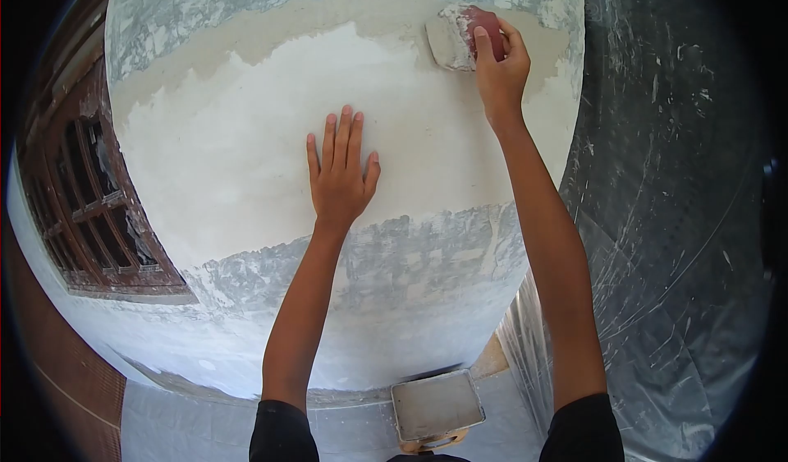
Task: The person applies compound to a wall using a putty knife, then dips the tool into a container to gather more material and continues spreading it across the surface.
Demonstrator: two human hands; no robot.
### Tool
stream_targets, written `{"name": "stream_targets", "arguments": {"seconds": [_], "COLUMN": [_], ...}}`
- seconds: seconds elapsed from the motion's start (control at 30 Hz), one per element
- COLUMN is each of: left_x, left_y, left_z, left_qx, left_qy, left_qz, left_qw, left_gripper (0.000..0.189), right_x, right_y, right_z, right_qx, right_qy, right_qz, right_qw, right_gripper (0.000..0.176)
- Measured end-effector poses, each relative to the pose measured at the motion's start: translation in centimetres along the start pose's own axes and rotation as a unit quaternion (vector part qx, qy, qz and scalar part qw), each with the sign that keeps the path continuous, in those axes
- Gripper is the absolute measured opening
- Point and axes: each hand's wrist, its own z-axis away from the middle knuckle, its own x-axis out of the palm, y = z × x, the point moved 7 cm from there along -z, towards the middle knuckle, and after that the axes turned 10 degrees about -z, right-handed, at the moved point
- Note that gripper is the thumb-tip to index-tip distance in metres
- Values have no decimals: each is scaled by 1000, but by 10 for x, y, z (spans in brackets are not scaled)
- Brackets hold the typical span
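My right hand (503,72) grips a putty knife (486,33) by its dark red back, near the top right of the wall. Pale filler clings to the tool, and its broad blade lies against the wall surface. Lower and to the left, my left hand (340,170) rests on the wall (246,133) with its fingers stretched out and nothing in it. A wide band of cream-white filler covers the wall around both hands. Along its upper edge the filler looks darker and wetter. Rougher grey patches show above and below the band.
A brown wooden window frame (98,199) with bars is set in the wall at left. Dark, splattered plastic sheeting (665,174) hangs at right. Below stands a rectangular tray (437,404) on a support, above a sheet-covered floor (197,429).
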Motion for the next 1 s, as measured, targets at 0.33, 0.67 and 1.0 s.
{"name": "stream_targets", "arguments": {"seconds": [0.33,0.67,1.0], "left_x": [2,0,-1], "left_y": [-1,-1,-2], "left_z": [2,2,2], "left_qx": [-8,-9,-7], "left_qy": [-2,-4,2], "left_qz": [9,22,19], "left_qw": [1000,1000,1000], "left_gripper": [58,58,58], "right_x": [-18,-68,-121], "right_y": [1,19,43], "right_z": [-1,-17,-11], "right_qx": [31,105,112], "right_qy": [11,152,283], "right_qz": [-67,-127,-127], "right_qw": [997,975,944], "right_gripper": [40,40,33]}}
